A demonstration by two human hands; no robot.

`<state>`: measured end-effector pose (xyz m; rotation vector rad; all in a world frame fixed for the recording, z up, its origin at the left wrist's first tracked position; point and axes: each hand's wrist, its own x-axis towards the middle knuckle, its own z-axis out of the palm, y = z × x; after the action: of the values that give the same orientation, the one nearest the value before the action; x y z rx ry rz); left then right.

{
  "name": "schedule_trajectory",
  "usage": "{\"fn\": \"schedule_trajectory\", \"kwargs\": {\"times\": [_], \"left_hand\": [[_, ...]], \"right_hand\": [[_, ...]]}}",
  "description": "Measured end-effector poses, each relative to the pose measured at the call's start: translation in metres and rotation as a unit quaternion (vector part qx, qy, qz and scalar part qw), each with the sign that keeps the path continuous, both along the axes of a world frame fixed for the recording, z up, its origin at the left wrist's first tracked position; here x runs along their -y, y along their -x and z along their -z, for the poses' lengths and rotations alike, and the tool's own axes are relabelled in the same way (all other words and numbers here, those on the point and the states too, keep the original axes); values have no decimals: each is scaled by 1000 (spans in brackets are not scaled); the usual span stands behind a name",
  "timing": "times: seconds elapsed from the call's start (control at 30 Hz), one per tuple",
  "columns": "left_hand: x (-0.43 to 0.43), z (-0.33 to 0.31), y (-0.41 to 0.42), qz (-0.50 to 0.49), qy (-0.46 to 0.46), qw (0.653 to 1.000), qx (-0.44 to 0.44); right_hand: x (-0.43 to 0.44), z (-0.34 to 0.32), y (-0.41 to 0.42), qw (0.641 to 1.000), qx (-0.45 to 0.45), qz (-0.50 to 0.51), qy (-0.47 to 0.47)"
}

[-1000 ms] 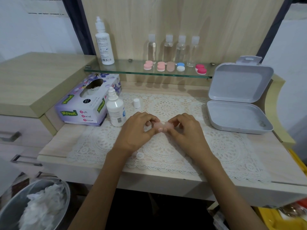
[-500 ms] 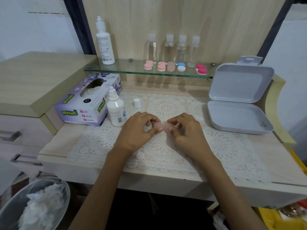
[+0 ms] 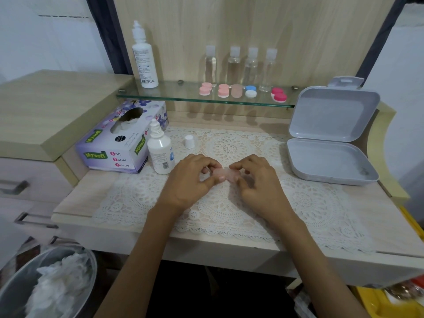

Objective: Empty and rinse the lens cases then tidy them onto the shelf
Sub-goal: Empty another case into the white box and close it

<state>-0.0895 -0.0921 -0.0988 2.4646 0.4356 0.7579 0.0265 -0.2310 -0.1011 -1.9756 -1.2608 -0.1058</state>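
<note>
A: Where is the case (image 3: 226, 174)?

B: Right in the middle, over the mat (image 3: 309, 203). It sits between the two hands.

A: Who holds it?

B: Both do. The left hand (image 3: 191, 182) pinches its left end with curled fingers and thumb. The right hand (image 3: 260, 187) pinches the right end the same way.

A: So which way does it lie?

B: Sideways. Its long way runs from left to right, one end for each hand. No hand is nearer than the other.

A: Are the lids on?

B: I cannot tell. It is pale and blurry, and fingers cover parts of it.

A: What comes next, do you think?

B: Maybe one hand holds it and the other twists a lid. That is only my guess.

A: And the shelf (image 3: 165, 97)?

B: Up and straight ahead, past the hands. A row of other cases (image 3: 223, 90) sits there. The small bottle (image 3: 160, 154) stands just beside the left hand. Its cap (image 3: 189, 141) is off and stands near it on the mat.
</note>
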Motion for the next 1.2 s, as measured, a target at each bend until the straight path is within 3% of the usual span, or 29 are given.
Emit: {"fn": "schedule_trajectory", "kwargs": {"times": [0.47, 0.67, 1.2], "left_hand": [[1, 0, 0, -4, 2, 1000, -3], [2, -1, 1, 1, 1, 1000, 3], [0, 0, 0, 3, 14, 1000, 6]], "right_hand": [[0, -2, 1, 999, -29, 23, -22], [1, -2, 2, 999, 41, -4, 7], [-1, -2, 3, 998, 43, 0, 38]]}}
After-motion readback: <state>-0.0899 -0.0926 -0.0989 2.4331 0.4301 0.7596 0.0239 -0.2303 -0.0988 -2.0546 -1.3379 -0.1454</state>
